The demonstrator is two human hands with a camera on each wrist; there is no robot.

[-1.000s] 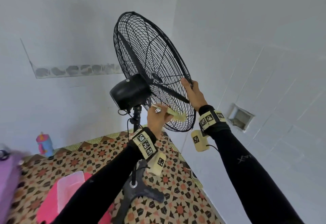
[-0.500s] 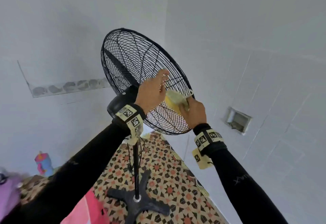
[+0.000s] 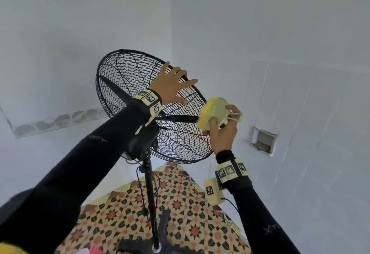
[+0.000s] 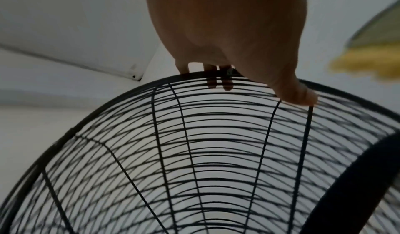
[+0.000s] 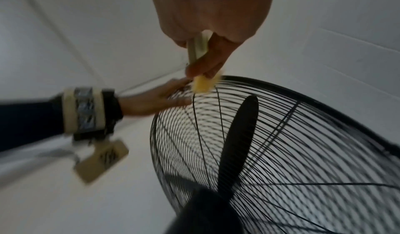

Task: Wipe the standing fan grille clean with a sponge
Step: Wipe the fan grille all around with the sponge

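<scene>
The black wire fan grille stands tilted on its pole. My left hand rests on the grille's upper rim with its fingers spread and straight. In the left wrist view the fingertips reach past the rim of the grille and the thumb lies on the wires. My right hand grips a yellow sponge with a pale green backing, just off the grille's right edge. The right wrist view shows the sponge near the top of the grille, beside the left hand.
Below the grille are the black motor housing, the pole with a hanging cord, and a patterned floor mat. White walls meet in a corner behind the fan. A small recess sits in the right wall.
The sponge has passed from my left hand to my right. My left hand has risen to the grille's upper rim. My right hand has left the rim and moved slightly right.
</scene>
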